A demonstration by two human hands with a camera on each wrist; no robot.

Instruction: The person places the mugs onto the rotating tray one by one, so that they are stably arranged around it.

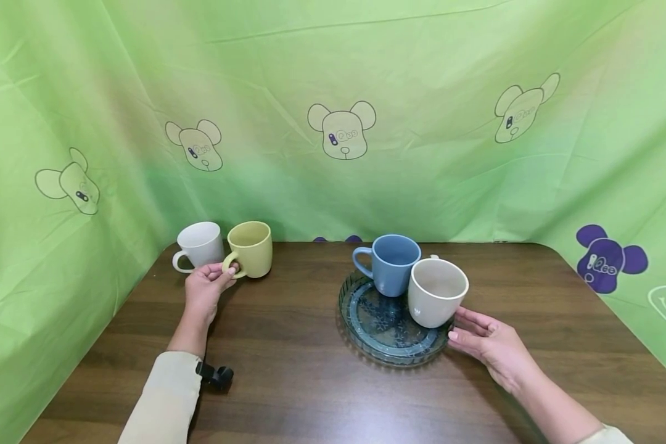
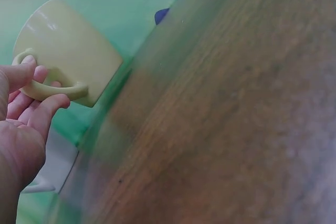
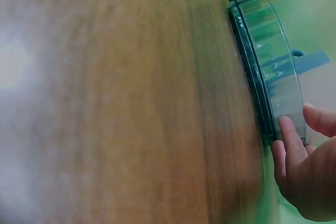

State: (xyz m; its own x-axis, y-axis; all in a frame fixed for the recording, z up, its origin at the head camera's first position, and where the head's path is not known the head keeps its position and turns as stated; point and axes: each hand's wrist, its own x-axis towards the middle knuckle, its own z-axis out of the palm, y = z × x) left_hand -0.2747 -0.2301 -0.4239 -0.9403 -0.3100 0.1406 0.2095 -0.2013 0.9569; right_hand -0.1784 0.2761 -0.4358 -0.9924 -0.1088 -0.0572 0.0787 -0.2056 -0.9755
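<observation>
By its handle, my left hand (image 1: 206, 290) pinches a yellow mug (image 1: 258, 250) at the back left of the table. The left wrist view shows the thumb and fingers around that handle (image 2: 73, 92). Just left of it stands a white mug (image 1: 200, 243). A round, bluish-green glass tray (image 1: 394, 354) holds a blue mug (image 1: 391, 268) and an off-white mug (image 1: 430, 302) close together. At the tray's right side is my right hand (image 1: 494, 348), its fingers extended. Fingertips (image 3: 286, 124) lie against the tray's outer wall in the right wrist view, beside the off-white mug.
The brown wooden table (image 1: 288, 382) ends at a green curtain (image 1: 266, 172) printed with cartoon heads, which hangs behind it and along both sides. A black strap device (image 1: 216, 376) is fastened at the left sleeve (image 1: 163, 394).
</observation>
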